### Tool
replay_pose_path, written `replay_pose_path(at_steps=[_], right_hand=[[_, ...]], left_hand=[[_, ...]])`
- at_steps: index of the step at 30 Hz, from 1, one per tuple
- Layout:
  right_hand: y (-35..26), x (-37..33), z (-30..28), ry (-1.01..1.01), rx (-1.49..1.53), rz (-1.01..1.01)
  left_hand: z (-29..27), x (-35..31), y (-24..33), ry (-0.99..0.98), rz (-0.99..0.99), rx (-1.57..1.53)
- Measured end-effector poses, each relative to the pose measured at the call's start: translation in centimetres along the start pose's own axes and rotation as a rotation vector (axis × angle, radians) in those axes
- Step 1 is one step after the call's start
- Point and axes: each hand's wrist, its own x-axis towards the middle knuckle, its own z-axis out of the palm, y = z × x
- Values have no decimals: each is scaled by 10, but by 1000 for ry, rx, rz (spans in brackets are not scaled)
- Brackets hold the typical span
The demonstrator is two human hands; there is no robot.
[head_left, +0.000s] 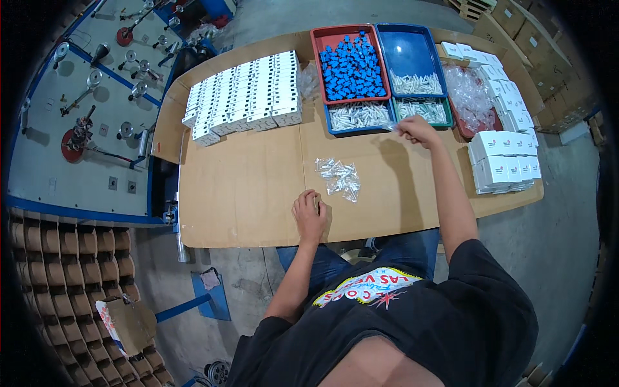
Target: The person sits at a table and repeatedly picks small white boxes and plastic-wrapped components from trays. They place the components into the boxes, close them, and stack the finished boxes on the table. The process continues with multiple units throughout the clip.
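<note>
My right hand [418,131] is pinched at the front edge of the trays, over the corner between a blue tray [361,131] of white plugs and a green tray [447,109] of similar white pieces. A small clear plastic bag [389,127] seems to stick out from its fingertips; whatever is inside is too small to make out. Resting palm down near the front of the cardboard-covered table [238,213], my left hand [310,216] has loosely bent fingers and holds nothing visible. Beyond it lies a small pile of clear bags [340,178] with white pieces inside.
A red tray [315,48] holds blue parts; beside it, a blue tray [403,48] contains white plugs. White boxes stand in rows at left [248,90] and in a stack at right [506,161]. Clear bags [469,93] fill another red tray. Machinery [97,129] borders the left.
</note>
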Motion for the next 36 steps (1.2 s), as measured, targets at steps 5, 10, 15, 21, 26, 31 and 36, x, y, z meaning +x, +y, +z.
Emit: replay_pose_path(at_steps=[5,10,15,21,26,31,36], right_hand=[[61,-12,-96,526,496,-230],[44,-28,-102,738,488,-274],[82,-22,-20,373,-37,-440],[67,-71,163,216,-397,-677],[39,-70,211,202,-410,-808],[34,-62,225,146,-551,-844],[37,-60,223,163,-451,-728]], left_hand=[[5,2,3,-13,15,-19],[1,2,1,-14,8,3],[9,2,4,-14,20,-12],[2,1,2,-15,13,8],[3,0,1,-14,29,1],[4,1,3,-9,27,11],[7,1,1,-4,27,7]])
